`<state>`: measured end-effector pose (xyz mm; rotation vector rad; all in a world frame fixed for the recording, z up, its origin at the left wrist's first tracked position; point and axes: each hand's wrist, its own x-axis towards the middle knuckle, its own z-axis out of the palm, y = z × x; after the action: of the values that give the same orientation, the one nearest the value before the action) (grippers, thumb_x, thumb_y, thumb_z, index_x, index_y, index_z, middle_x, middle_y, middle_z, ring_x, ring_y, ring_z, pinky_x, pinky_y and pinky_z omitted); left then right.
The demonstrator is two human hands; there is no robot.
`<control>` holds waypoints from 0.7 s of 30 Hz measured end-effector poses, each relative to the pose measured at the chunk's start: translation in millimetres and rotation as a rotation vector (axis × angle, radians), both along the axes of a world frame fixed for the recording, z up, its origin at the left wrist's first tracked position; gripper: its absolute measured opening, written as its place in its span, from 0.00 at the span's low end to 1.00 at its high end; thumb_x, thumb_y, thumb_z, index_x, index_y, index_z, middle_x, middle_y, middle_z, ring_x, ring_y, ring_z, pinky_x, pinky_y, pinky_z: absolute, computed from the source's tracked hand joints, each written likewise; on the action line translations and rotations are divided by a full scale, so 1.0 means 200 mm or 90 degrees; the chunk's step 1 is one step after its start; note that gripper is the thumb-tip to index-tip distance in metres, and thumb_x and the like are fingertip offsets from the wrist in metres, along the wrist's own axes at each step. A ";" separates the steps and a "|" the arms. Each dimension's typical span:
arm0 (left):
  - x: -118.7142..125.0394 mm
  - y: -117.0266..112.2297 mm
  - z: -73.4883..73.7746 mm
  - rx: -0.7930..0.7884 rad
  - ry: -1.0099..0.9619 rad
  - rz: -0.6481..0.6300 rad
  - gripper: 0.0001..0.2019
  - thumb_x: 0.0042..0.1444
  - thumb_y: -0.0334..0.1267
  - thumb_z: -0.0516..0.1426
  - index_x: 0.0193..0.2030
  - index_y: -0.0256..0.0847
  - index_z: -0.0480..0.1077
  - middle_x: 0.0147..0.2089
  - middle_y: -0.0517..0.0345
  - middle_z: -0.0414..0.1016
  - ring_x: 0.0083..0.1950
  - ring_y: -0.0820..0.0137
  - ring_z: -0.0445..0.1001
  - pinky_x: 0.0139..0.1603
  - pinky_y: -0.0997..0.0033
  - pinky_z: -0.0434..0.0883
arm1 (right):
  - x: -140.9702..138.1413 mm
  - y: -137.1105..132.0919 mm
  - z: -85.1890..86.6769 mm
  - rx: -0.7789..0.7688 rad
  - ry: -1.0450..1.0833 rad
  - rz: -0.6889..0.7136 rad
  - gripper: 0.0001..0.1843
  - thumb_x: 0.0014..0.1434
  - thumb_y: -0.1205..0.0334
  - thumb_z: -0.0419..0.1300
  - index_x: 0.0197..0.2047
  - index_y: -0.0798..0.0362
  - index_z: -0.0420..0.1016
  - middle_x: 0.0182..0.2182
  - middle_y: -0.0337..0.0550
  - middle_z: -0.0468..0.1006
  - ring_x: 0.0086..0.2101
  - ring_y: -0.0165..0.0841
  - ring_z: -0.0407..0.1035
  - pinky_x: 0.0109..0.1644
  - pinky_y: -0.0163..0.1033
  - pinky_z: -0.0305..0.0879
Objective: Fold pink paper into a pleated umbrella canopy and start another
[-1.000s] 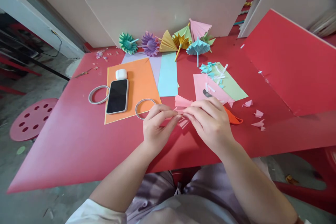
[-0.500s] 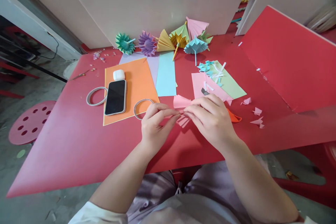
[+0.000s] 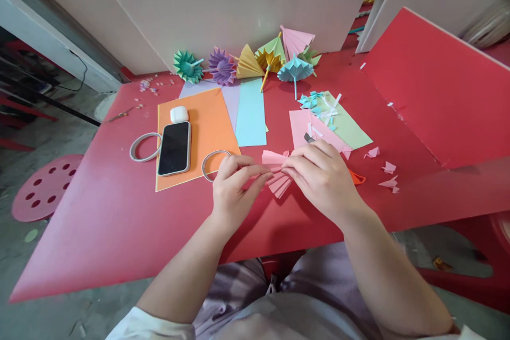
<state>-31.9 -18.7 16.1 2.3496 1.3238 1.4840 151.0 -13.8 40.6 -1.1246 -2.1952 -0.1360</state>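
Between my hands is a pleated pink paper (image 3: 280, 186), its folds fanned out toward me; another part of the pink paper (image 3: 273, 157) shows on the far side of my fingers. My left hand (image 3: 237, 186) is closed in a pinch at its left edge. My right hand (image 3: 323, 178) pinches the paper from the other side, thumb against fingers. The fingertips of the two hands are a small gap apart. Partly hidden by my right hand are an orange object (image 3: 357, 177) and a small dark grey piece (image 3: 309, 138). A flat pink sheet (image 3: 299, 126) lies just beyond.
A phone (image 3: 174, 149), a white earbud case (image 3: 179, 114) and tape rolls (image 3: 145, 147) lie on or beside an orange sheet (image 3: 211, 111). Several paper umbrellas (image 3: 295, 70) stand along the wall. Pink scraps (image 3: 389, 168) lie at right, before a raised red board (image 3: 438, 90).
The pleated pink paper's near folds have spread wider and reach slightly closer to me. My right fingertips have shifted a little to the right; my left hand has barely moved.
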 end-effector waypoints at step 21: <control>-0.01 -0.01 0.00 0.099 0.008 -0.050 0.11 0.48 0.27 0.64 0.39 0.43 0.74 0.33 0.59 0.68 0.34 0.73 0.68 0.35 0.68 0.69 | -0.04 0.00 -0.03 0.117 0.035 -0.015 0.07 0.56 0.71 0.60 0.28 0.51 0.72 0.28 0.39 0.76 0.35 0.33 0.63 0.38 0.39 0.60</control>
<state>-34.6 -19.8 15.9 2.4758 1.1421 1.6046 143.0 -14.5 34.5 -1.0388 -2.0755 -0.3066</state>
